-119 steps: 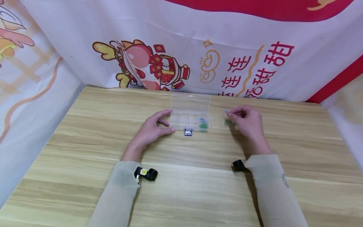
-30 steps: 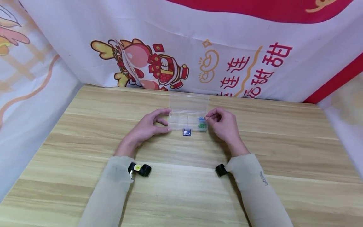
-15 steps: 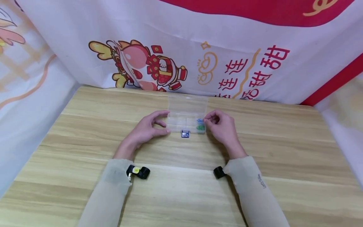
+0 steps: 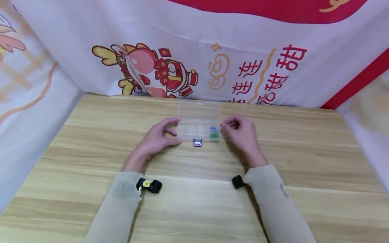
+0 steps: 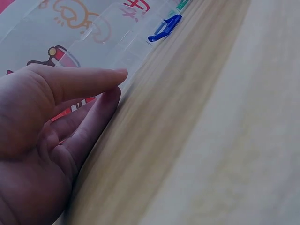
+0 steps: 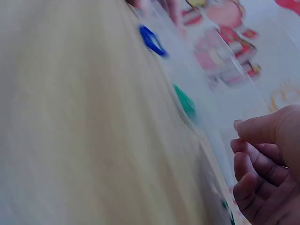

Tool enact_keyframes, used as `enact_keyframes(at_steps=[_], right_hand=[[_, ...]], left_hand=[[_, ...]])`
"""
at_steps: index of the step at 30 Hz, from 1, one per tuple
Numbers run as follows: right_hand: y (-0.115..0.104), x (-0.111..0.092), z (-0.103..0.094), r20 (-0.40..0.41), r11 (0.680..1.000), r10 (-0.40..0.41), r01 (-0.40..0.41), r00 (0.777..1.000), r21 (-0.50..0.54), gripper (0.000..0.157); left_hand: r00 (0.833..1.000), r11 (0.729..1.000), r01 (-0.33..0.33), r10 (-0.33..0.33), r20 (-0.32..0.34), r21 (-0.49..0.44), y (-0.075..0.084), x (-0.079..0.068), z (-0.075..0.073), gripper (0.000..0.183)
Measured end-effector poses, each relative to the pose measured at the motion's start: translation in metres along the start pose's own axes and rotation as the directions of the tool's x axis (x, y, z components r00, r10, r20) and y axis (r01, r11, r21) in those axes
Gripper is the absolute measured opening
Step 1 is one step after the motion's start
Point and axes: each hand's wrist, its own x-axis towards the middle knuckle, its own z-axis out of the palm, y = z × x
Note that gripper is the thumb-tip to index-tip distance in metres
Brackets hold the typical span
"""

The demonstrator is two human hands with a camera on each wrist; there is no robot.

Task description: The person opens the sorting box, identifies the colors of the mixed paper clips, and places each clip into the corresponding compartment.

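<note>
A clear compartment box lies on the table, its see-through lid raised at the back. Green paper clips fill its front right compartment, with blue paper clips in the one behind. A blue latch hangs at the front. My left hand holds the box's left end between thumb and fingers. Just off the right end, my right hand has loosely curled fingers; no thing shows between thumb and index finger. Close below that hand, the right wrist view catches a small green piece, too blurred to name.
The wooden table ends at a printed cloth behind the box. Another cloth wall stands at the left. Black wrist cameras sit on both sleeves.
My right hand pinched a small clip off the box's right side, came to the blue compartment, and has now drawn slightly rightward, apparently without it. My left hand stays on the box.
</note>
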Motion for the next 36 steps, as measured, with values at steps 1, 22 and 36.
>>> enact_keyframes(at_steps=[1, 22, 36], right_hand=[[0.003, 0.001, -0.005, -0.016, 1.000, 0.016, -0.016, 1.000, 0.002, 0.014], [0.046, -0.004, -0.056, -0.046, 0.978, 0.090, -0.097, 0.995, -0.187, 0.023], [0.039, -0.006, -0.051, 0.008, 0.963, 0.086, -0.081, 0.996, -0.257, 0.017]], left_hand=[[1.000, 1.000, -0.002, 0.002, -0.002, 0.000, 0.000, 0.000, 0.000, 0.077], [1.000, 1.000, -0.009, 0.009, 0.001, -0.003, 0.001, -0.002, 0.001, 0.077], [1.000, 1.000, -0.003, 0.003, 0.001, 0.002, -0.002, 0.000, 0.000, 0.077]])
